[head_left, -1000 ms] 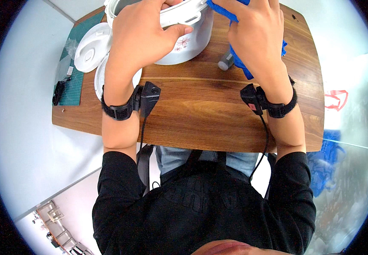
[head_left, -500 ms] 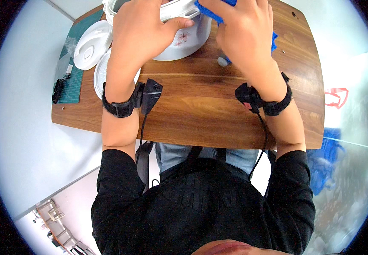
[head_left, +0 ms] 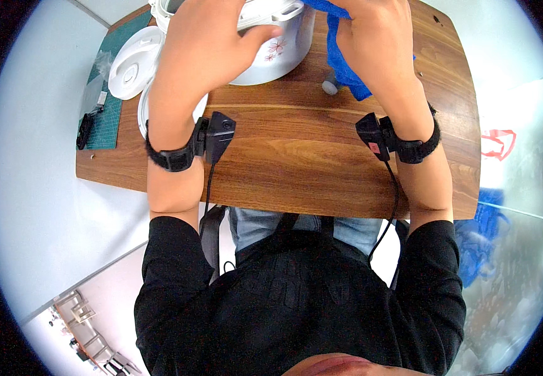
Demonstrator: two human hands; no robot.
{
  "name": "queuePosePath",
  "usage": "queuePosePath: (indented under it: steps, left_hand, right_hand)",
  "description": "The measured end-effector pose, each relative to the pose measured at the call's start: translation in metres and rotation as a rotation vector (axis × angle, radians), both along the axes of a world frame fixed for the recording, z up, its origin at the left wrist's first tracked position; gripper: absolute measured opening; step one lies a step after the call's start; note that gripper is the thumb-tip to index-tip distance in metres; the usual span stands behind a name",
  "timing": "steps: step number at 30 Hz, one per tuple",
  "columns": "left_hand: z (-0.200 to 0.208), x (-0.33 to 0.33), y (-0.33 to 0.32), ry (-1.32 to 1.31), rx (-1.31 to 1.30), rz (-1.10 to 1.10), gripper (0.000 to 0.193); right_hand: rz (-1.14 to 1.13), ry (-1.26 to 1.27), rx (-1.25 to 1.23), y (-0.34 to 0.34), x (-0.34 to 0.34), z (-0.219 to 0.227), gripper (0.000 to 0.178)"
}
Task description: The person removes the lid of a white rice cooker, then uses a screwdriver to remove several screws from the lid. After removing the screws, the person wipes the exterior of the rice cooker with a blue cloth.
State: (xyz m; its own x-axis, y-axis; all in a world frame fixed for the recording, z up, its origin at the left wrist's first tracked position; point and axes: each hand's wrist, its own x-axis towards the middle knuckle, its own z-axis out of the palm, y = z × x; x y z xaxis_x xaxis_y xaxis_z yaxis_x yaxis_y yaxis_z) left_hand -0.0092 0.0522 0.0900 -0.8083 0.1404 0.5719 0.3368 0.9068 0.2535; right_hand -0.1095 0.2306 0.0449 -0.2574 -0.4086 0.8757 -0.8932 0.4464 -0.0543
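At the table's far edge stands a white rice-cooker-like pot [head_left: 287, 53] with a red flower print, its upper part cut off by the picture's edge. My left hand [head_left: 206, 53] holds it at the near left of its rim, the thumb along the outside; the other fingers are mostly hidden. To the right of the pot, my right hand [head_left: 378, 41] grips a blue cloth [head_left: 341, 59], which hangs down past the palm toward the table. Under the cloth's lower edge a small, pale round-ended object [head_left: 330, 86] shows; I cannot make out its kind.
Left of the pot lie a white lid [head_left: 135, 62] and a second round white piece [head_left: 143, 113], partly behind my left forearm. A green cutting mat [head_left: 110, 116] carries a black cable [head_left: 85, 130]. The wooden table [head_left: 284, 163] ends just before my lap.
My right hand has moved slightly right, and more of the blue cloth now hangs below it. My left hand stays at the pot, having shifted a little left.
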Motion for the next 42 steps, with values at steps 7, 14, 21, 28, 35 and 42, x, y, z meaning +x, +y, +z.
queuePosePath:
  steps: [7,14,21,28,35,42]
  left_hand:
    - [-0.011,-0.005,-0.019,-0.034,0.031,-0.041,0.048]
    - [-0.016,-0.006,-0.012,0.010,0.046,0.018,0.045]
    - [-0.015,-0.005,-0.010,0.010,0.030,0.063,0.045]
    - [-0.023,-0.013,-0.011,0.083,0.025,0.047,0.046]
    - [-0.023,-0.013,-0.013,0.051,0.047,0.059,0.046]
    - [-0.024,-0.013,-0.010,0.055,0.068,0.078,0.045]
  right_hand:
    - [0.001,0.042,-0.010,-0.008,0.009,-0.005,0.031]
    - [-0.032,-0.029,0.057,-0.008,0.023,-0.001,0.027]
    - [0.059,-0.085,0.064,-0.006,0.028,0.003,0.026]
    - [-0.013,0.073,0.056,-0.008,0.021,-0.005,0.031]
    - [0.051,-0.047,0.037,-0.003,0.006,0.000,0.030]
    - [0.031,-0.119,0.157,0.001,0.020,0.009,0.036]
